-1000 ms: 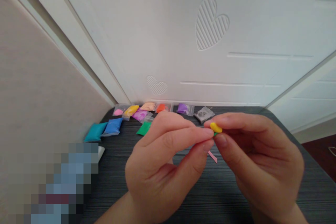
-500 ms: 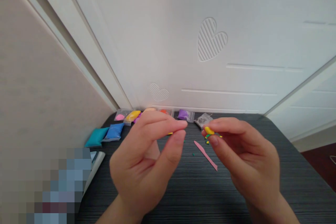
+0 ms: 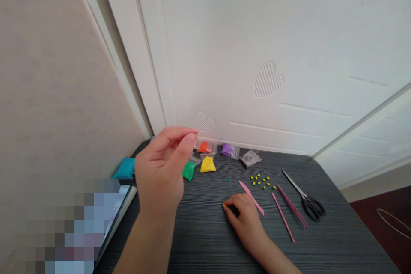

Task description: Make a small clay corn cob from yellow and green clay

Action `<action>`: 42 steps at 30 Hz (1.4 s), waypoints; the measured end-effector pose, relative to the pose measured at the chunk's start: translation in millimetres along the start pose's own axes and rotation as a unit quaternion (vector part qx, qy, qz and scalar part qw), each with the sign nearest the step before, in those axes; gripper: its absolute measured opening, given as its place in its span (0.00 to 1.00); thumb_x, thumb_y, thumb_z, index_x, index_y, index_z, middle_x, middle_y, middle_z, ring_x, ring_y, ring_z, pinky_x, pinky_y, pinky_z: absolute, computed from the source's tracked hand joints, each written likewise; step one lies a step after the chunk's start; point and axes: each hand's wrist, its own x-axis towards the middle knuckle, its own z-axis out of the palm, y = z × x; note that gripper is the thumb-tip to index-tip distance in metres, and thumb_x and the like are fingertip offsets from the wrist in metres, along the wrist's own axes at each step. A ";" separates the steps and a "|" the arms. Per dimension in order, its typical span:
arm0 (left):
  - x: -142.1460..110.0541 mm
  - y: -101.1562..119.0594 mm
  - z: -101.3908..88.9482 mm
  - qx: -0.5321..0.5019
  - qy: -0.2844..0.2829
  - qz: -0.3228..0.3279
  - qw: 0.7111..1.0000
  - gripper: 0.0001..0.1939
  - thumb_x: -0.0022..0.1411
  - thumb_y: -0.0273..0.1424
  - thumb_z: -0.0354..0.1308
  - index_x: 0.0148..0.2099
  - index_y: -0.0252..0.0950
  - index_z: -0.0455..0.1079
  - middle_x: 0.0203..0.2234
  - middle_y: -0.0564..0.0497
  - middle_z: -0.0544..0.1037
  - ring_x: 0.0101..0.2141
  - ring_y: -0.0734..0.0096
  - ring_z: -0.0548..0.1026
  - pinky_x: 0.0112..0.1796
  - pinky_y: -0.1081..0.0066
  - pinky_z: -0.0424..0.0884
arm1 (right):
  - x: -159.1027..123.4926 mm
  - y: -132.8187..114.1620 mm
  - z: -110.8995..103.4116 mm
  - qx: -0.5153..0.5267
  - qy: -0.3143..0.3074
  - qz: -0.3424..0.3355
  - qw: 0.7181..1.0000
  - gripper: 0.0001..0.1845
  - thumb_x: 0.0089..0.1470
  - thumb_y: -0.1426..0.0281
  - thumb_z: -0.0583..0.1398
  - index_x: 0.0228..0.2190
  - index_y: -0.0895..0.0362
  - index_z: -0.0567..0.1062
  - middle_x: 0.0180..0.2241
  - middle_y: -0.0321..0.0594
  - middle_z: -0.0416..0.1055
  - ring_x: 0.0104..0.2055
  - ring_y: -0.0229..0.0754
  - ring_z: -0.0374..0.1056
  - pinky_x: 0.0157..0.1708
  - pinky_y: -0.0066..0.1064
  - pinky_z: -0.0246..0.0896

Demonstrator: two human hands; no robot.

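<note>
- left hand (image 3: 160, 167) raised high, thumb and forefinger brought together at the tips, the other fingers curled behind
- left forearm (image 3: 146, 244) rising steeply from the lower edge, bare
- right hand (image 3: 245, 218) much lower, knuckles up, thumb and forefinger closed in a small pinch pointing leftward
- right forearm (image 3: 278, 257) slanting in from the lower right, also bare
- hands well apart

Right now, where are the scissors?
In the head view, the scissors lie on the dark table at the person's right, just right of the pink tweezers, tips pointing away.
</note>
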 end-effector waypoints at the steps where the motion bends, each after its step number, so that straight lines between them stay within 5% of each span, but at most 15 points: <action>1: 1.1 0.2 -1.1 -0.016 0.016 0.006 1.000 0.03 0.51 0.30 0.58 0.29 0.39 0.73 0.25 0.54 0.73 0.28 0.76 0.69 0.31 0.73 0.68 | -0.4 1.2 1.9 -0.021 -0.002 0.000 1.000 0.07 0.47 0.75 0.57 0.29 0.53 0.73 0.30 0.37 0.71 0.37 0.42 0.65 0.39 0.36 0.58; 13: -4.1 20.9 -14.2 -0.090 0.033 0.012 0.995 0.04 0.51 0.26 0.56 0.29 0.38 0.72 0.23 0.55 0.73 0.25 0.78 0.69 0.28 0.76 0.65 | -12.5 -3.7 -2.7 -0.053 -0.004 0.009 0.999 0.09 0.48 0.74 0.55 0.33 0.53 0.72 0.34 0.37 0.71 0.40 0.43 0.63 0.42 0.37 0.53; 18: -20.8 10.3 -12.9 0.035 -0.092 0.012 0.995 0.05 0.54 0.30 0.54 0.33 0.36 0.71 0.26 0.54 0.73 0.29 0.75 0.70 0.33 0.74 0.65 | -21.3 5.3 -4.7 -0.062 0.026 0.014 0.998 0.09 0.48 0.71 0.55 0.34 0.53 0.71 0.35 0.37 0.71 0.40 0.44 0.63 0.40 0.37 0.54; 22: -51.0 -13.9 -31.5 0.221 -0.234 0.031 0.946 0.07 0.56 0.32 0.52 0.32 0.35 0.70 0.30 0.52 0.73 0.34 0.72 0.69 0.38 0.71 0.64 | -51.2 13.2 -15.0 -0.045 0.047 0.013 0.998 0.09 0.50 0.70 0.54 0.34 0.54 0.71 0.35 0.38 0.70 0.41 0.43 0.63 0.42 0.37 0.53; 28: -95.9 -33.7 -86.9 0.344 -0.277 -0.032 0.897 0.11 0.58 0.35 0.48 0.34 0.36 0.69 0.31 0.51 0.73 0.33 0.71 0.69 0.35 0.72 0.64 | -122.6 26.9 -37.7 -0.008 0.024 0.035 0.999 0.08 0.53 0.67 0.52 0.34 0.53 0.70 0.35 0.39 0.69 0.40 0.43 0.62 0.42 0.38 0.54; 31: -105.1 -34.4 -97.9 0.368 -0.287 -0.050 0.883 0.12 0.57 0.36 0.48 0.35 0.37 0.70 0.32 0.52 0.73 0.34 0.71 0.69 0.36 0.71 0.63 | -138.1 33.1 -43.4 0.028 0.038 0.063 0.997 0.09 0.53 0.65 0.52 0.34 0.54 0.69 0.35 0.39 0.69 0.40 0.43 0.63 0.42 0.36 0.55; 38: -119.1 -52.5 -75.3 0.327 -0.391 -0.100 0.854 0.14 0.54 0.38 0.51 0.40 0.38 0.69 0.32 0.51 0.73 0.32 0.71 0.69 0.34 0.71 0.65 | -128.3 32.9 -40.4 0.069 0.025 0.068 0.995 0.10 0.54 0.64 0.51 0.33 0.54 0.69 0.32 0.38 0.69 0.36 0.42 0.63 0.38 0.35 0.56; 42: -129.1 -73.2 -61.3 0.317 -0.399 -0.105 0.854 0.17 0.54 0.38 0.51 0.45 0.38 0.67 0.36 0.50 0.72 0.32 0.71 0.70 0.35 0.71 0.66 | -128.4 32.7 -40.2 0.068 0.020 0.065 0.995 0.10 0.54 0.64 0.50 0.33 0.54 0.69 0.31 0.37 0.68 0.35 0.42 0.63 0.38 0.34 0.55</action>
